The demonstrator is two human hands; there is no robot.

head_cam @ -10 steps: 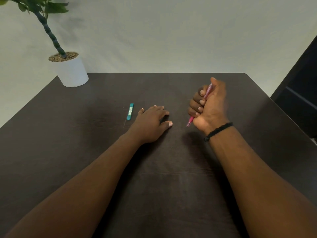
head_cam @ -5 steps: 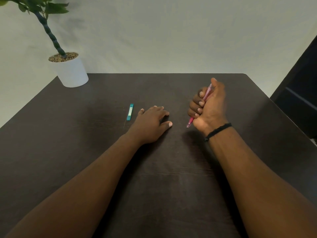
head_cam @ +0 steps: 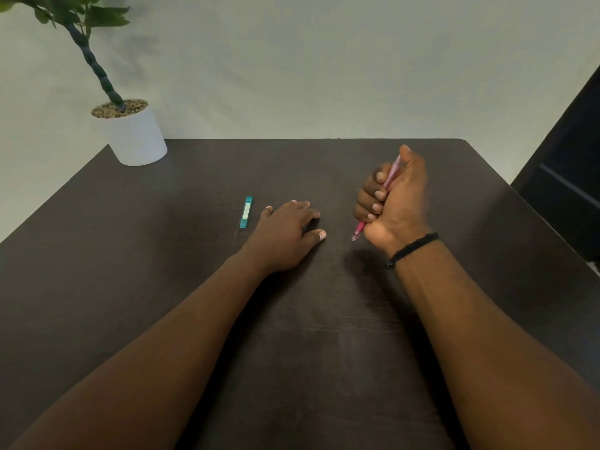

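Observation:
My right hand [head_cam: 394, 203] grips a pink mechanical pencil [head_cam: 358, 229] in a fist, thumb on its top end and tip pointing down toward the dark table [head_cam: 162, 287]. The pencil tip hangs just above the table. My left hand [head_cam: 285, 232] rests flat on the table, palm down, fingers relaxed and holding nothing. A small teal lead case [head_cam: 246, 212] lies on the table just left of my left hand. A thin single lead [head_cam: 235, 234] lies beside the case.
A white pot [head_cam: 136, 138] with a green plant [head_cam: 94, 63] stands at the table's far left corner. A dark door or cabinet [head_cam: 565, 177] stands off the right edge. A pale wall lies behind the table.

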